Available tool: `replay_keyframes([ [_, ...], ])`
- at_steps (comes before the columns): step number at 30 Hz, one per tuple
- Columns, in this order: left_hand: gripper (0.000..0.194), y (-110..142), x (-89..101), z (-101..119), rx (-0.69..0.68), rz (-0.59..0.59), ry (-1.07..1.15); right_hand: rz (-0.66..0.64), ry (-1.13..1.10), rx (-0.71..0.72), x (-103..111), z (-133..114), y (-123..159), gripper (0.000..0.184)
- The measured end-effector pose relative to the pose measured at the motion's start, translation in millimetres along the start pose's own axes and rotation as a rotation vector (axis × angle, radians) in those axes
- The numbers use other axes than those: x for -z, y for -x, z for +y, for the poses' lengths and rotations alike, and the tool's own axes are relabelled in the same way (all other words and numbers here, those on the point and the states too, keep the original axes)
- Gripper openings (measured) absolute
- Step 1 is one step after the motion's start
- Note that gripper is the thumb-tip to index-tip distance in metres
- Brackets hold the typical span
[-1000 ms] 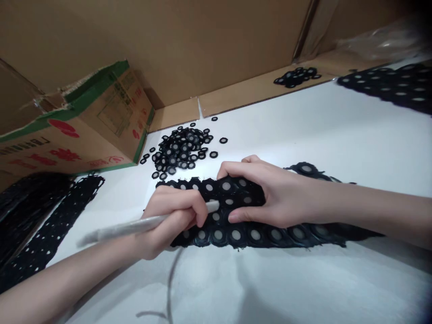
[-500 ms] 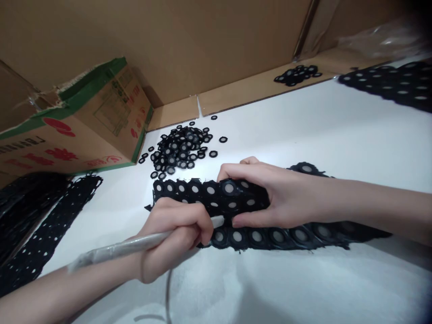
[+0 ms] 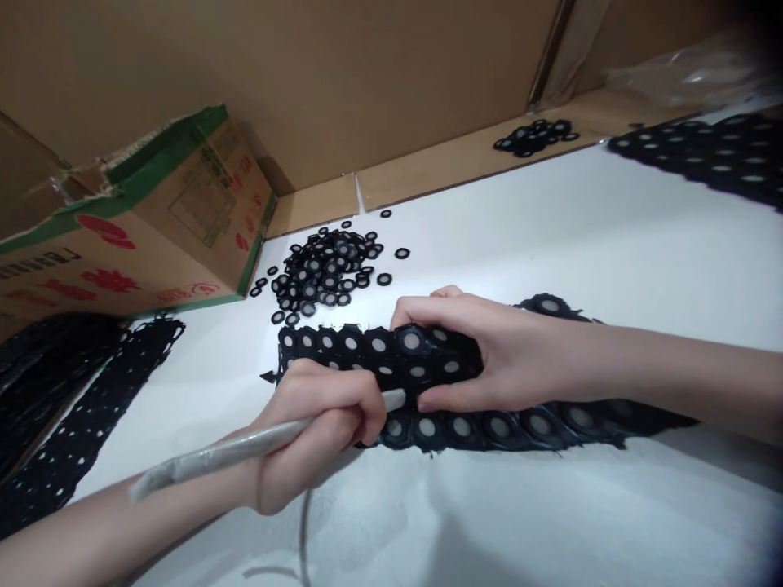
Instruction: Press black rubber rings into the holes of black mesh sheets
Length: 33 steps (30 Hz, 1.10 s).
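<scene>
- The black sheet [image 3: 465, 427], dotted with rows of pale discs, lies beneath both hands, reaching out to the left and right of them.
- The left hand [image 3: 324, 428] is closed around a pale, pen-like tool [image 3: 226, 456]; its tip points right, at the sheet, just beside the right thumb. Whether the tip touches cannot be told.
- The right hand [image 3: 483, 350] is clamped on the sheet, thumb on the near side and fingers at the far edge, partly hidden.
- The two hands are apart from each other, with the tool's tip between them.
- All this is on a white tabletop [image 3: 550, 220].
- Beyond the sheet, to the left, is a loose heap of black rings [image 3: 324, 269] with pale centres.
- At left stands a cardboard box [image 3: 201, 196] with green edges; nearer lies a black perforated strip [image 3: 91, 416].
- Far right are a smaller pile [image 3: 532, 139] on cardboard, another dotted sheet [image 3: 703, 151] and clear plastic [image 3: 685, 73].
- A cardboard wall [image 3: 379, 81] closes the far side.
</scene>
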<state>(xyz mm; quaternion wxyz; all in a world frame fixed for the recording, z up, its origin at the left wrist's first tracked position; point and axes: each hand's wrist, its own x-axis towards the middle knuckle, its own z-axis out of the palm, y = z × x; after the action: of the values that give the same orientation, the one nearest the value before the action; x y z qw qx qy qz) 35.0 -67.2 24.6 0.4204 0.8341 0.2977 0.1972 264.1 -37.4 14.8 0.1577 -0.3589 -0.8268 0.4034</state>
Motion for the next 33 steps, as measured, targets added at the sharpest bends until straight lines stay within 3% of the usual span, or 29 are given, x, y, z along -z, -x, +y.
replay_keyframes([
  [11,0.024,-7.3,5.6,5.2,0.091,-0.15,-0.024,-0.007,-0.007,0.012,-0.3,-0.7,-1.4,0.034],
  [22,0.025,-5.7,4.2,4.7,0.008,-0.151,0.038,-0.005,-0.009,0.014,0.5,-2.5,0.5,0.036],
  [29,0.025,-2.8,3.9,0.8,0.051,-0.081,0.007,-0.007,0.009,-0.006,-0.8,-1.7,2.0,0.038],
  [33,0.024,-1.0,2.7,-0.2,-0.004,-0.024,0.008,-0.037,0.023,-0.022,-0.1,-4.5,2.4,0.04],
])
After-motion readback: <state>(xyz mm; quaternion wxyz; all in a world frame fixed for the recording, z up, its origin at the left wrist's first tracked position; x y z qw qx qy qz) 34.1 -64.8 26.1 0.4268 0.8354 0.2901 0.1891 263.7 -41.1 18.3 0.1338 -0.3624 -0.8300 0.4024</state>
